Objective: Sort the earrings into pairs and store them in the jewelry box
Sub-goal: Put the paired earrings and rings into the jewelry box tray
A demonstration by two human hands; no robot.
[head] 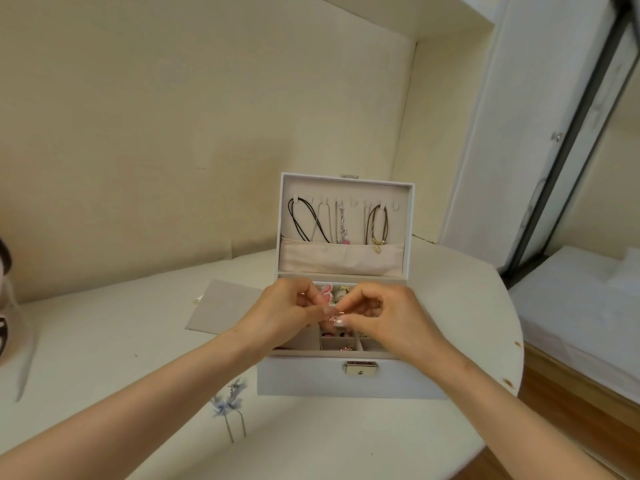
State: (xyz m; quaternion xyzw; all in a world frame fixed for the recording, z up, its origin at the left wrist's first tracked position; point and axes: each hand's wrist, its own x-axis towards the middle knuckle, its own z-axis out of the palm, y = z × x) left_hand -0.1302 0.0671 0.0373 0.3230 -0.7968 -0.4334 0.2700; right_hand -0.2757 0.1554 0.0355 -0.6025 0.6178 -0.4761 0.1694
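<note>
Cream walls back the white worktop (104, 341) in the head view. Over the open jewelry box (311, 379), left hand (280, 313) and right hand (388, 317) meet. Each grip pinches the pink earring (326, 294), whose long axis runs 12-to-6. Compartments lie just below, at 6 o'clock.

A white table (104, 341) with a rounded edge stands against a cream wall (138, 133). A flat grey sheet (221, 306) lies on it toward ten o'clock. At two o'clock rises a dark-framed panel (568, 140), with white bedding (571, 306) at three and wooden floor (571, 410) at four.
</note>
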